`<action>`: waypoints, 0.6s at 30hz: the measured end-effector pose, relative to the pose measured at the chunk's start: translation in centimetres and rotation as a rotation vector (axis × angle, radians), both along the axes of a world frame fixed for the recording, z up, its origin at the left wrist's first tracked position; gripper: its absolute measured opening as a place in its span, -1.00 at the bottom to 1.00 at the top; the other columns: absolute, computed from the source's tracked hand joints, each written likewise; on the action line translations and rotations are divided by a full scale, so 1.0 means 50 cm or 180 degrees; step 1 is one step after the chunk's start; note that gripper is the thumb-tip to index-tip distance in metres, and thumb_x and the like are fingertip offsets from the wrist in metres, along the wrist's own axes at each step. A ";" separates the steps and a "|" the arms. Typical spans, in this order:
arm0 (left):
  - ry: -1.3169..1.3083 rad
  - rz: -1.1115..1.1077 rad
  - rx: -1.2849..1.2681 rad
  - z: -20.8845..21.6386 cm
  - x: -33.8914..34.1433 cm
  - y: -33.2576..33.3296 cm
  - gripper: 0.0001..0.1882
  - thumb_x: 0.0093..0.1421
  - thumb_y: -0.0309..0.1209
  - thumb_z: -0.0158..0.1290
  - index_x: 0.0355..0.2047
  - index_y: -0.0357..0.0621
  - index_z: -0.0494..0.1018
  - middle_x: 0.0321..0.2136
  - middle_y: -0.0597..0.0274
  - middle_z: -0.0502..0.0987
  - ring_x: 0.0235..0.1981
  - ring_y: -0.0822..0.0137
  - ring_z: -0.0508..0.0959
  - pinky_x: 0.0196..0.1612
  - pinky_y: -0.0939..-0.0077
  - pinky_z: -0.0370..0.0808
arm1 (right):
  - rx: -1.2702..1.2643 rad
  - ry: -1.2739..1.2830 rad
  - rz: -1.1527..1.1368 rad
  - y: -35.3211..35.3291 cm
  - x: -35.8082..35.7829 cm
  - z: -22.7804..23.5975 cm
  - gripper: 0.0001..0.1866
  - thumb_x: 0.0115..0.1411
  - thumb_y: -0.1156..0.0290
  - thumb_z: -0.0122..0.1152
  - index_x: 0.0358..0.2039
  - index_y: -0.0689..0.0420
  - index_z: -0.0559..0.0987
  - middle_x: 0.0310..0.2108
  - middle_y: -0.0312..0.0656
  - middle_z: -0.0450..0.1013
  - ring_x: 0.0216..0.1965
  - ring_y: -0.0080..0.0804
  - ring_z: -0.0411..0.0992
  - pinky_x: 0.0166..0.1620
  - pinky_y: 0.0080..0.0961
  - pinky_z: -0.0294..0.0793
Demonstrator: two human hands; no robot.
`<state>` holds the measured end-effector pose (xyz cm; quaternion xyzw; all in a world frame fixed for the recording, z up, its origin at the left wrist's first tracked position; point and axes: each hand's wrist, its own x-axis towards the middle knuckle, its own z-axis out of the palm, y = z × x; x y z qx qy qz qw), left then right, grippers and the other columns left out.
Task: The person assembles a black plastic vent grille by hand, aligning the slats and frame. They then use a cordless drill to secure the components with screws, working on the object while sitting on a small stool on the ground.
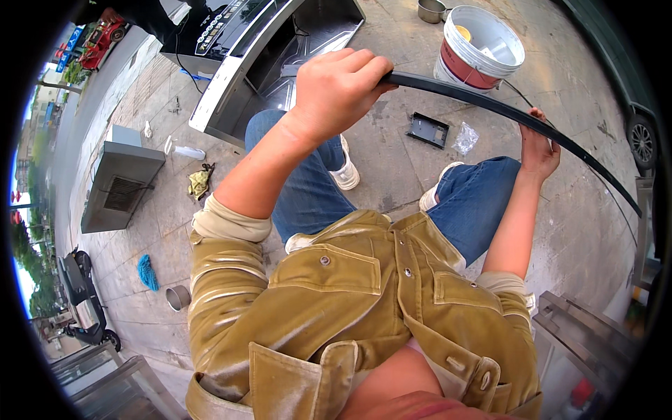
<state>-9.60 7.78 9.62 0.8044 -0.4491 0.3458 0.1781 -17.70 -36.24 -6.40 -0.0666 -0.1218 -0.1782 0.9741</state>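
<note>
A long black strip (476, 96) runs from the top middle to the right, held up in front of me. My left hand (343, 87) is closed around it near its left end, where a short grey piece sticks out past the fist. Farther along, my right hand (539, 148) grips the strip with fingers and thumb. A thin dark cable (595, 168) passes close to that hand. Behind my left hand lies an open stainless-steel casing (222, 98). On the paving under the strip are a black rectangular tray (428, 130) and a clear plastic bag (465, 138).
A white bucket with a red band (455, 59) stands beyond the strip, near a metal pot (432, 10). At left are a vented metal box (129, 175), yellow cloth (201, 180), blue cloth (147, 273), metal ring (178, 298) and scooter (87, 301). A person (143, 17) stands far left.
</note>
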 end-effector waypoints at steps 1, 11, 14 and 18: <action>0.0022 -0.0031 -0.0048 -0.015 -0.003 -0.003 -0.72 -0.17 -0.37 0.34 -0.41 -0.04 0.53 -0.50 0.36 0.54 -0.48 0.29 0.55 -0.47 0.47 0.46 | 0.0042 -0.0164 0.0091 -0.004 0.010 -0.016 -0.34 0.08 0.25 -0.10 0.03 0.62 0.21 0.07 0.43 0.17 0.25 0.22 0.10 0.35 0.25 -0.14; 0.0200 -0.0150 -0.0378 -0.146 -0.016 -0.017 -0.65 -0.31 -0.55 0.29 -0.42 -0.09 0.49 -0.34 0.34 0.59 -0.32 0.24 0.58 -0.26 0.41 0.50 | -0.0291 0.0118 0.0024 -0.018 0.091 -0.033 -0.74 0.36 0.34 -0.19 -0.27 0.15 0.50 -0.27 -0.17 0.48 -0.11 -0.34 0.44 0.30 -0.21 0.16; 0.0257 -0.0260 -0.0463 -0.175 -0.015 -0.020 -0.63 -0.33 -0.56 0.28 -0.41 -0.09 0.48 -0.32 0.33 0.59 -0.30 0.22 0.58 -0.24 0.39 0.50 | -0.0175 -0.0009 0.0102 0.009 0.073 0.015 -0.73 0.37 0.33 -0.22 -0.26 0.15 0.48 -0.27 -0.20 0.46 -0.10 -0.34 0.42 0.29 -0.21 0.17; 0.0357 -0.0197 -0.0440 -0.192 -0.030 -0.009 -0.60 -0.36 -0.58 0.26 -0.40 -0.07 0.47 -0.26 0.31 0.57 -0.22 0.18 0.56 -0.16 0.34 0.48 | 0.0277 -0.0114 0.0514 0.062 0.072 0.076 -0.76 0.37 0.32 -0.16 -0.34 0.08 0.49 -0.35 -0.25 0.45 -0.16 -0.38 0.41 0.26 -0.26 0.18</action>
